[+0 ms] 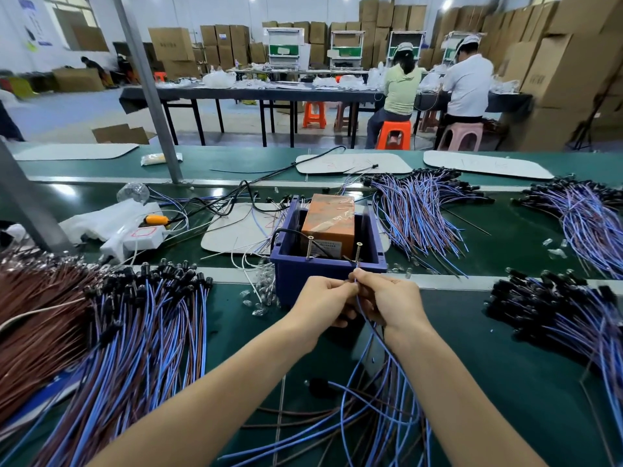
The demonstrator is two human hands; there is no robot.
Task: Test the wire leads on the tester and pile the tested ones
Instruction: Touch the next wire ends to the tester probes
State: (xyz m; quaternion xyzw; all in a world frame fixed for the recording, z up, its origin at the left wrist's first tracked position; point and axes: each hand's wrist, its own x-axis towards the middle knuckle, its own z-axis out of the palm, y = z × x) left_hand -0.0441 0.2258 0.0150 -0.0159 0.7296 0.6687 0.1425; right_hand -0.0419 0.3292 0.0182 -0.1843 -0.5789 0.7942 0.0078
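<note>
Green belt bench, stacked cartons behind. Mid-bench the tester sat in a blue bin, two screws standing at its near rim, probably as contact posts. Left hand and right hand both pinched one blue wire lead by its top end, fingers curled, just near the right screw, likely steering the bare ends onto the posts. Contact: can't tell. Lead's tail trailed into the near loose heap; big pile lay left, within reach.
</note>
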